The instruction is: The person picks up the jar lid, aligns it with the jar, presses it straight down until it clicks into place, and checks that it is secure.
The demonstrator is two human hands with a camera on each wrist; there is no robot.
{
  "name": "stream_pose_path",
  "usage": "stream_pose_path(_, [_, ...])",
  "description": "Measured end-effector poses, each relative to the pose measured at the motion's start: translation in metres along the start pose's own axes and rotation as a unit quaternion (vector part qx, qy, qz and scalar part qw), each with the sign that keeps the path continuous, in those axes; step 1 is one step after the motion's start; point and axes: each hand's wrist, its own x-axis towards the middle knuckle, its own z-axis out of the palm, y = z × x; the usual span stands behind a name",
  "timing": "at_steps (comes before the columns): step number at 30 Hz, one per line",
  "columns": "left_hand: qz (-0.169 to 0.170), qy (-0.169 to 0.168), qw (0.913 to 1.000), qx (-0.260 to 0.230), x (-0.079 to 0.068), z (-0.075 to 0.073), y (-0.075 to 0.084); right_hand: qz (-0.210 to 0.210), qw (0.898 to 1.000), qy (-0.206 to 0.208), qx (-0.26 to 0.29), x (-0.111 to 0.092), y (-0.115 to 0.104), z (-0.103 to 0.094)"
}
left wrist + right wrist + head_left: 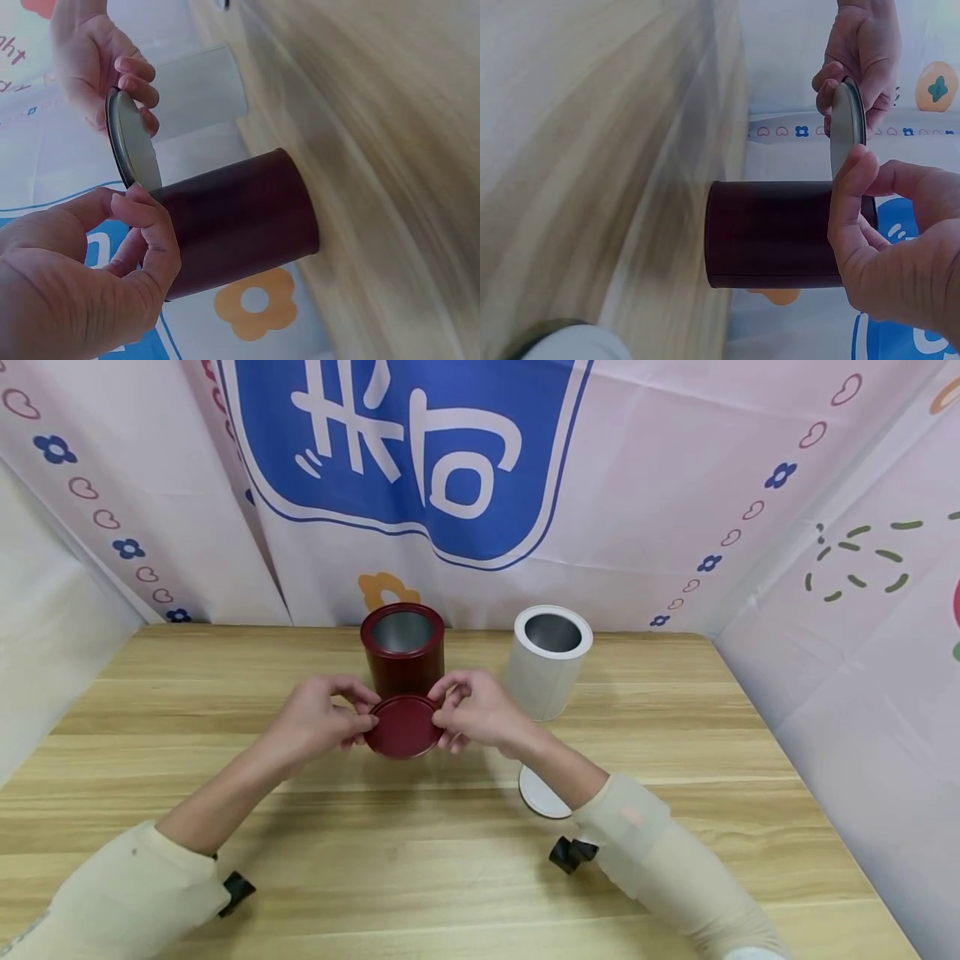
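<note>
A round dark red lid (406,727) is held up in front of the open dark red can (405,668). My left hand (324,717) pinches the lid's left edge between thumb and fingers. At the opposite edge my right hand (476,714) pinches it the same way. Both wrist views show the lid's silvery underside (142,142) and its thin rim, raised off the table beside the can's top. The red can (772,234) stands upright, its metal inside visible from above.
To the right of the red can stands an open white can (545,668). Its white lid (543,793) lies on the wooden table (390,860), partly hidden by my right forearm. A printed cloth (637,510) hangs behind the table's far edge.
</note>
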Motion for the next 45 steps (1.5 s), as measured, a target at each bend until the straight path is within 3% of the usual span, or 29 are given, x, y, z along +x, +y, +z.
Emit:
stream_pose_path(18, [0.019,0.015,0.9995,0.020,0.012,-0.015,0.031,-0.029,0.999,0.022,-0.016,0.004,-0.030,-0.013])
stream_pose_path(27, [0.018,0.023,0.9987,0.041,0.022,-0.023,0.045,-0.038,0.997,0.043,-0.057,0.013,-0.045,-0.021])
stream_pose_path(45, [0.025,0.026,0.9974,0.062,0.045,-0.038,0.054,-0.035,0.993,0.055,-0.101,0.036,-0.064,-0.027])
